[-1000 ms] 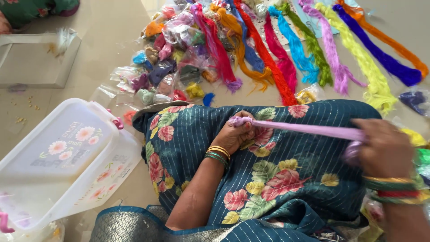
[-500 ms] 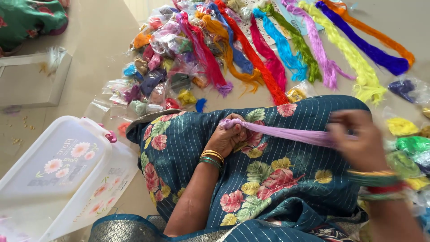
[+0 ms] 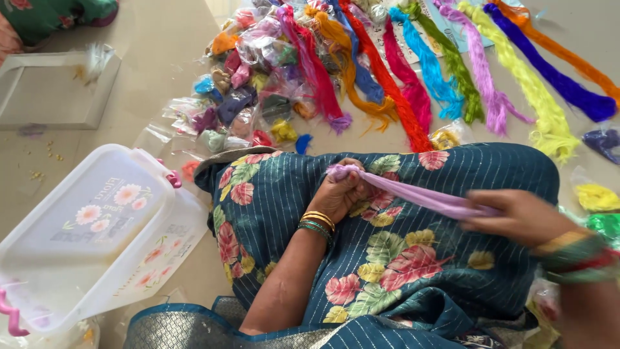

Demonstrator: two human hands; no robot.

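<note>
Left hand (image 3: 339, 194): closed in a fist around one end of the lilac thread bundle (image 3: 413, 195), fingers curled tight, bundle tip bunched and protruding above the knuckles. Gold and green bangles at the wrist.

Right hand (image 3: 523, 216): motion-blurred; apparently pinched shut on the other end of the same bundle, though exact finger positions cannot be told.

Lilac thread bundle: soft, silky, smooth-stranded, drawn taut in a straight line between the two hands, slanting slightly downward toward the right hand. Located directly above the lap, over teal fabric (image 3: 400, 258) with thin pale pinstripes and a pink, yellow and green floral print.

Loose skeins on floor (image 3: 161, 58) beyond the knee: roughly a dozen long, wavy, frayed-ended lengths, fanned side by side. Identifiable: red skein (image 3: 394, 90), magenta, turquoise skein (image 3: 429, 71), olive green, lilac, yellow skein (image 3: 529, 90), dark purple skein (image 3: 562, 84), orange.

Small clear plastic packets (image 3: 245, 97): heaped pile, too many and too overlapped to count, each containing a crumpled tuft of coloured thread. Further packets, yellow and green, at right edge.

Plastic containers: two. White translucent box (image 3: 97, 239) with floral print and pink latches, near left. Flat grey tray (image 3: 51, 90), upper left, well apart.

Green patterned cloth of another person (image 3: 58, 13) at top left corner.
</note>
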